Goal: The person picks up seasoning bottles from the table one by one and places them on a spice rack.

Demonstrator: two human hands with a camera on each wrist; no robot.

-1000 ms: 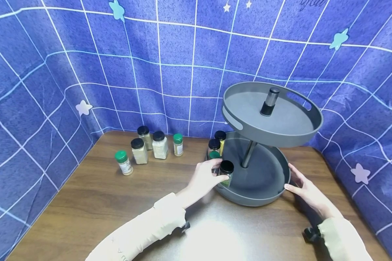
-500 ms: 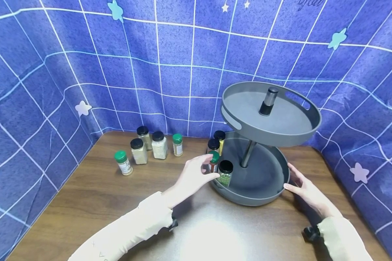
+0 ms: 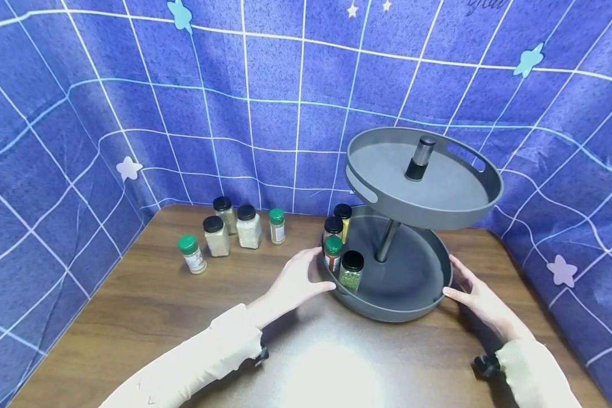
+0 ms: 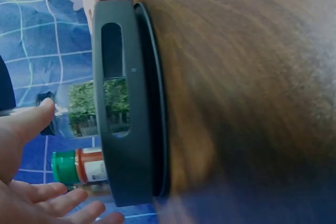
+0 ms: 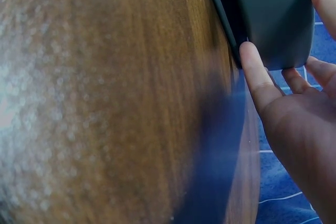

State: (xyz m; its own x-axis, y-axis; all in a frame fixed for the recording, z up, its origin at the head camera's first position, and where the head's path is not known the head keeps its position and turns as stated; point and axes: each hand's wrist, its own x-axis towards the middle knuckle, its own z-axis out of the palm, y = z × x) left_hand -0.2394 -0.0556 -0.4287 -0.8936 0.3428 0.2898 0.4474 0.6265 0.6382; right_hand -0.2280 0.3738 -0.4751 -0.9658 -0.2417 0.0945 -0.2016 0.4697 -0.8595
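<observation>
My left hand (image 3: 292,281) has its thumb and fingers spread just beside the left rim of a grey two-tier turntable (image 3: 422,311), holding nothing. Closest to it in the lower tray are a black-capped jar of green herbs (image 3: 350,279) and a green-capped spice bottle (image 3: 332,260). Through the tray's side slot the herbs show in the left wrist view. Two more black-capped jars stand behind, one with yellow contents (image 3: 345,229). My right hand (image 3: 484,300) rests against the tray's right side, its thumb and fingers spread on the outer wall (image 5: 278,19).
At the back left stand black-capped jars (image 3: 217,241) and two green-capped bottles, one nearer the front (image 3: 194,259). The upper tier (image 3: 454,184) overhangs the lower tray, with a central post (image 3: 387,243) between them. A blue grid-patterned cloth (image 3: 265,68) hangs behind the table.
My left hand has let go of the herb jar and drawn back left, out over the tray's rim. The jar stays in the lower tray. My right hand has kept its place.
</observation>
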